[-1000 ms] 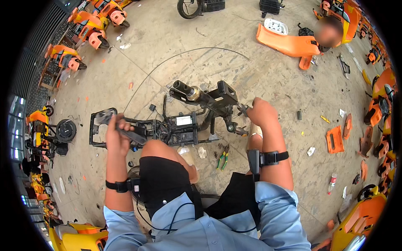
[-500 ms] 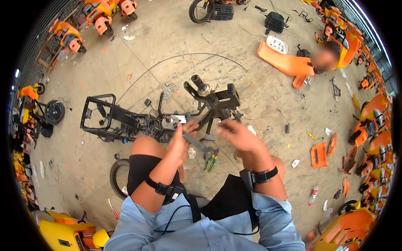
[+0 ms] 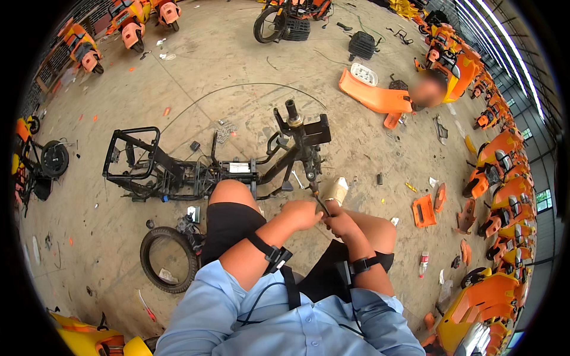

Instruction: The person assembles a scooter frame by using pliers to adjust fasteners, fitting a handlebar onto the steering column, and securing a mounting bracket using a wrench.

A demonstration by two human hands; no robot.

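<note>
My left hand (image 3: 304,213) and right hand (image 3: 339,221) meet just above my knees, fingers of both curled tight around a thin dark tool (image 3: 320,203). The tool's shaft pokes up and to the left out of the two fists, its tip aimed at the lower front of the frame (image 3: 196,172). I cannot tell what kind of tip it has; it is too small. The fists touch each other, the left slightly higher and nearer the frame.

Both wrists carry black straps with a cable running back along my forearms. I sit low, bare knees apart, in black shorts and a light blue shirt.

Just beyond the hands, the black scooter frame lies on its side across the concrete floor (image 3: 237,71), its steering column (image 3: 295,118) pointing up and away, its rear rack to my left. A small pale box (image 3: 337,190) sits on the floor just beside the tool's tip, to the right. A loose tyre (image 3: 169,259) lies on the floor by my left thigh.

Farther out, an orange body panel (image 3: 374,95) lies ahead on the right, with another person (image 3: 424,92) next to it. A small orange part (image 3: 423,210) lies to my right, and orange scooters line the right edge.
</note>
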